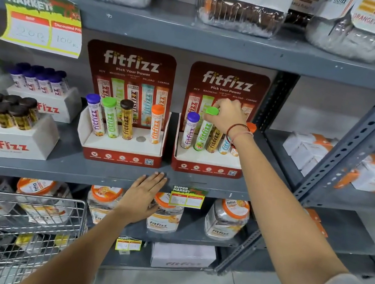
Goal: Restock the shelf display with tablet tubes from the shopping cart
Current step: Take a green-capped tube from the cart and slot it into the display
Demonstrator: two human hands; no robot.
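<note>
Right hand (pixel 228 116) pinches green-cap tube (pixel 203 132) at its cap w/ fingers closed, left hand (pixel 142 195) flat, open, empty; tube looks light, rigid, slick, so 1 cap grip suits.

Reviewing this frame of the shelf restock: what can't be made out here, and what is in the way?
- Head view: the blue tube and orange tube in the right display are largely hidden by the right hand and wrist.
- Shopping cart: cut off by the left and bottom edges; its contents are too blurred to identify.
- Lower price tags: writing too small to read.
</note>
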